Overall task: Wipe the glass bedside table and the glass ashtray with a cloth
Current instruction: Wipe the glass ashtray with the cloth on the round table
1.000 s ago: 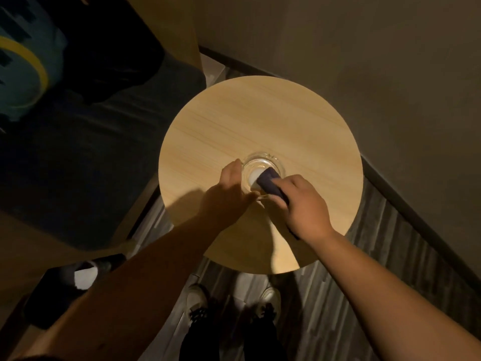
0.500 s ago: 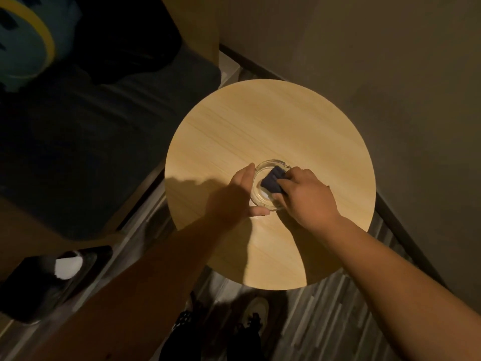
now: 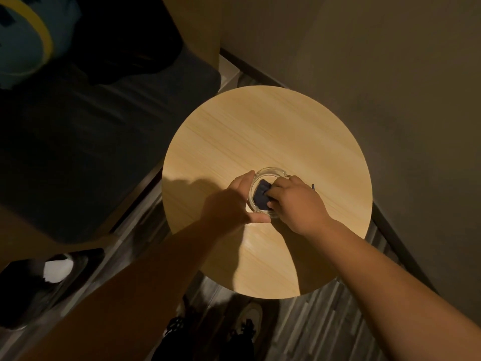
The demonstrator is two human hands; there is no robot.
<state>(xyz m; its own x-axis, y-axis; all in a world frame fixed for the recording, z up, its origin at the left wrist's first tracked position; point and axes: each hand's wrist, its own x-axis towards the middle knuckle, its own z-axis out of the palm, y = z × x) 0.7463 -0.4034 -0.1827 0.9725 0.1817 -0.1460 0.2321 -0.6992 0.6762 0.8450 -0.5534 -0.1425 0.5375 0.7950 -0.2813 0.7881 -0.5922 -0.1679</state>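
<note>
A round bedside table [image 3: 265, 131] with a light wood-look top fills the middle of the view. On it stands a clear glass ashtray [image 3: 269, 172]. My left hand [image 3: 231, 204] wraps around the ashtray's left rim, thumb under its near edge. My right hand [image 3: 299, 204] presses a dark blue cloth [image 3: 261, 192] into the ashtray's bowl. Part of the cloth is hidden under my right fingers; a small dark tip of it shows beyond the hand at the right.
A dark bed or sofa [image 3: 91, 142] lies to the left, close to the table. A wall [image 3: 403, 87] with a dark skirting runs behind and to the right. A black bin [image 3: 39, 282] with white paper sits at lower left. My shoes [image 3: 250, 319] stand on grey plank flooring.
The cloth has gone deeper into the ashtray bowl and toward its left side. My left hand keeps its hold on the rim. The view has shifted slightly.
</note>
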